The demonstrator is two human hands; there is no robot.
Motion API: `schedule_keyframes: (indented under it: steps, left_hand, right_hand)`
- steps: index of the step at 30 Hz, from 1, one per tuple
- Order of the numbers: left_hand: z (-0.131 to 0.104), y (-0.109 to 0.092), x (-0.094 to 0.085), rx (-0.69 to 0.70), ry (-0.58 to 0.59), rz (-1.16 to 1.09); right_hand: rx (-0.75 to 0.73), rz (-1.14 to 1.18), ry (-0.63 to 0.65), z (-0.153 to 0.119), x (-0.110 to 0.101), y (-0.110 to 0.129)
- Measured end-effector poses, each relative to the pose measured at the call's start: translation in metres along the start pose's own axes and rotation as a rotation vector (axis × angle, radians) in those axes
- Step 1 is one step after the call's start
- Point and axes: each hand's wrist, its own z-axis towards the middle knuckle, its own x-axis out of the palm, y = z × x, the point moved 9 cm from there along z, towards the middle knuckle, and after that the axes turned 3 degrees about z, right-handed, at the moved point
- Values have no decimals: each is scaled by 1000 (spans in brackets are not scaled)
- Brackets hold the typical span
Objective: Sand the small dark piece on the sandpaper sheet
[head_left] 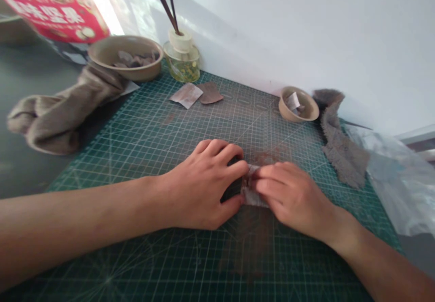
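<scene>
My left hand (207, 184) is curved over the mat, its thumb and index fingertip pressed to the left edge of a small pale sheet (254, 197), which looks like the back of a sandpaper piece. On top of that sheet, the fingers of my right hand (290, 195) are bunched together in a pinch. Whatever lies between those fingers is hidden. Reddish-brown dust (253, 243) is smeared over the green cutting mat (152, 256) around the sheet. Farther back lie two small squares, one pale (186, 94) and one brown (210, 92), like sandpaper.
At the back left stand a bowl of scraps (125, 70), a reed diffuser (183, 61) and a red snack bag (64, 9). A brown cloth (64, 111) lies left. A smaller bowl (295, 116), a grey fuzzy cloth (346, 157) and clear plastic (401, 179) are right.
</scene>
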Motion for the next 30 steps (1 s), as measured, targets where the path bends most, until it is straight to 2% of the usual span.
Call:
schedule_keyframes:
  steps: [1, 3, 6, 8, 10, 11, 13, 15, 17, 19, 21, 24, 26, 28, 30]
  left_hand:
    - [0, 0, 0, 0, 2, 4]
    - [-1, 0, 0, -2, 8, 11]
    - [-1, -1, 0, -1, 14, 8]
    - [-1, -2, 0, -2, 8, 5]
    - [0, -1, -1, -9, -4, 4]
    - [0, -1, -2, -14, -9, 3]
    - [0, 0, -2, -17, -15, -3]
    - [0, -1, -2, -14, -8, -9]
    - [0, -1, -1, -9, 0, -2]
    - [0, -1, -1, -9, 4, 14]
    - [-1, 0, -1, -11, 5, 24]
    - [-1, -1, 0, -6, 13, 15]
    - [-1, -1, 0, -3, 10, 10]
    - [-1, -1, -1, -4, 0, 10]
    - [-1, 0, -1, -10, -3, 11]
  right_hand:
    - [41, -11, -23, 0, -3, -5]
    - [69, 7, 20, -1, -2, -11]
    - [-18, 47, 149, -3, 7, -2]
    - [-7, 26, 89, -3, 3, -3]
    - [77, 18, 3, -3, -5, -13]
    - [109, 32, 5, -4, -5, -17]
    - [99, 79, 106, -4, 2, -17]
    - [29, 96, 192, -6, 8, -9]
    - [27, 76, 133, -4, 4, -9]
    - [97, 59, 45, -3, -4, -17]
    - [121, 82, 82, -4, -2, -21]
    - [37, 133, 190, -4, 8, -11]
    - [39, 108, 132, -2, 4, -10]
    - [104, 70, 43, -1, -3, -18]
    - [125, 71, 57, 0, -3, -20]
